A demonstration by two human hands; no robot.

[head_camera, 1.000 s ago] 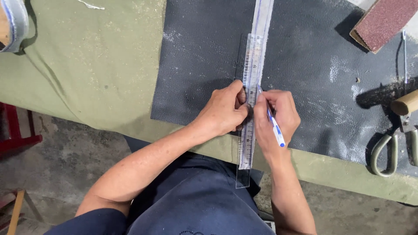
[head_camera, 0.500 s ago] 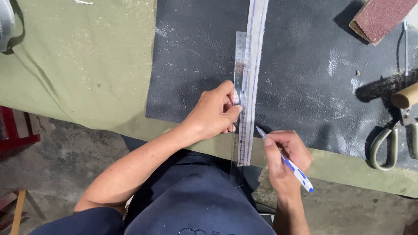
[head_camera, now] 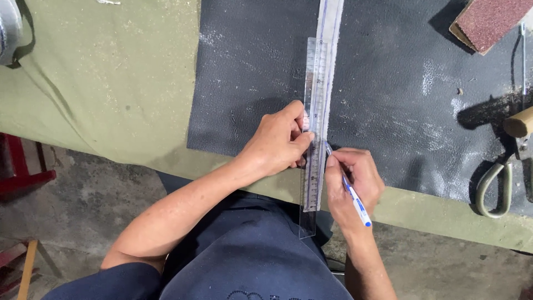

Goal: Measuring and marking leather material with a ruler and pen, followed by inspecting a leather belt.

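The left hand point(head_camera: 276, 141) presses down on a clear plastic ruler point(head_camera: 312, 133), fingertips curled onto its left edge, pinning it flat rather than gripping around it. The right hand point(head_camera: 351, 180) is closed around a blue and white pen point(head_camera: 351, 191), whose tip meets the ruler's right edge just beside the left hand's fingers. The ruler lies lengthwise along a pale strip of material point(head_camera: 331, 33) that runs away from the person, and its near end juts out past the worktop's edge over the person's dark blue clothing. Strip and ruler rest on a sheet of black grained leather point(head_camera: 388, 83), dusted white in patches, spread over the olive green cloth point(head_camera: 111, 83) covering the worktop. Well off to the right lie scissors point(head_camera: 502, 178) with pale green handles, a wooden handle point(head_camera: 521, 123) touching them, and a reddish sanding block point(head_camera: 488, 22) at the far corner.
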